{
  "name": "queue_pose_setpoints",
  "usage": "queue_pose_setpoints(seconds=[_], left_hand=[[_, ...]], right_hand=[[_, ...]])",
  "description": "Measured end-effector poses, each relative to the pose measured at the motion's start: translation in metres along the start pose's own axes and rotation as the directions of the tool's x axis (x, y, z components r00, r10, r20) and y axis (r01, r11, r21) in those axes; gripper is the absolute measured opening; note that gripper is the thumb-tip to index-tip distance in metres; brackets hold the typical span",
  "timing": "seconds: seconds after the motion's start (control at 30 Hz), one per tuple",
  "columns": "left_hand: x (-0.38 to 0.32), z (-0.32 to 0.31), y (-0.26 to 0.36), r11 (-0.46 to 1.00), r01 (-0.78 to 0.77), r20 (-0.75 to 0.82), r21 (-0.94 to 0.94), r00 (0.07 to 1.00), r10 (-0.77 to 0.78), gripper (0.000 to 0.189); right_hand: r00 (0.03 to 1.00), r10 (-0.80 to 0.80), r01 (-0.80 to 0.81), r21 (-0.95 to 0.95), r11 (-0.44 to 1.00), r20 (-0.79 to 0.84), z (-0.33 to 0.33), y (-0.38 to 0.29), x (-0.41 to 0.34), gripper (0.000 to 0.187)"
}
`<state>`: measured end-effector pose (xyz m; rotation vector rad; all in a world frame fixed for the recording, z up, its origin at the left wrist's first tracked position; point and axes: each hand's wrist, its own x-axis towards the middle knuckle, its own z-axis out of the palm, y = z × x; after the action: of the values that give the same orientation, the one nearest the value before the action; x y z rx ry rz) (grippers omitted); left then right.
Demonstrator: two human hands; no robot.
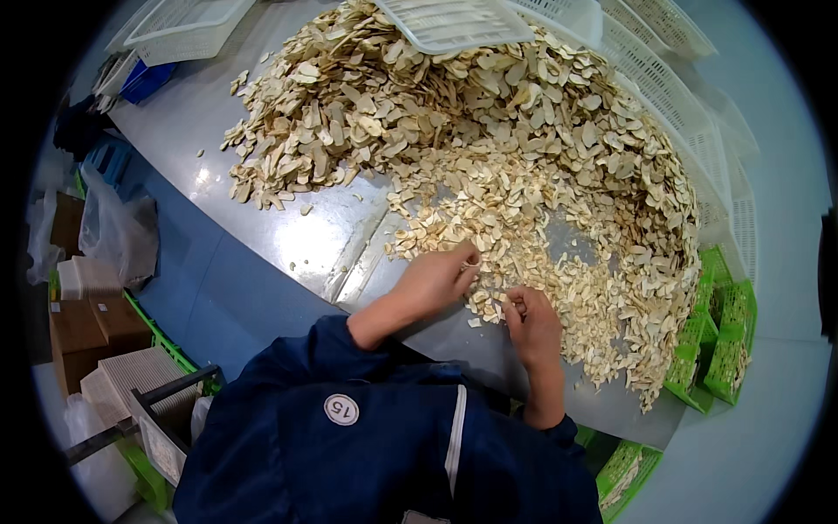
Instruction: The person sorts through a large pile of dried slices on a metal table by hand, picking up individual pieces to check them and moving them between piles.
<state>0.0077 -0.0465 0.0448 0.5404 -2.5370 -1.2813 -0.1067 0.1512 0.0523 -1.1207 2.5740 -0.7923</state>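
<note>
A large heap of pale dried slices (366,124), apparently of a root or mushroom, lies on a metal table (249,177). Smaller slices and broken chips (488,209) spread in front of the heap, close to both hands. My left hand (440,275) is over the near edge of these chips, its fingers curled around a few small pale pieces. To its right, my right hand (537,324) hovers low beside the chips with thumb and fingers close together. A pale chip shows at its fingertips, but whether they grip it is unclear.
A translucent plastic tray (458,29) rests on the heap's far side. White perforated baskets (668,92) line the right rear edge. Green baskets (730,340) holding slices stand at the right. Cardboard boxes (98,327) and plastic bags (114,223) are on the left, off the table.
</note>
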Motion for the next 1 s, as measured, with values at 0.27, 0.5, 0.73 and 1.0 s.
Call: queue_pose_setpoints(seconds=[0.27,0.5,0.73,1.0], left_hand=[[-0.045,-0.018,-0.011,0.971,0.204,0.127,-0.127,0.974,-0.188,0.022],[0.008,0.011,-0.005,0.95,-0.066,0.017,0.304,0.998,0.064,0.023],[0.008,0.007,0.001,0.946,-0.041,-0.029,0.32,0.998,0.053,0.018],[-0.033,-0.009,-0.034,0.821,0.28,0.09,-0.498,0.958,-0.273,0.016]], right_hand=[[0.985,-0.159,0.153,-0.088,0.984,-0.068,-0.006,-0.013,0.008,0.013],[0.99,-0.057,0.041,-0.125,0.991,-0.125,0.008,-0.014,0.013,0.018],[0.996,-0.036,0.013,-0.25,0.968,-0.088,0.01,-0.012,0.02,0.015],[0.999,-0.022,0.025,0.116,0.993,-0.024,0.003,-0.018,0.015,0.02]])
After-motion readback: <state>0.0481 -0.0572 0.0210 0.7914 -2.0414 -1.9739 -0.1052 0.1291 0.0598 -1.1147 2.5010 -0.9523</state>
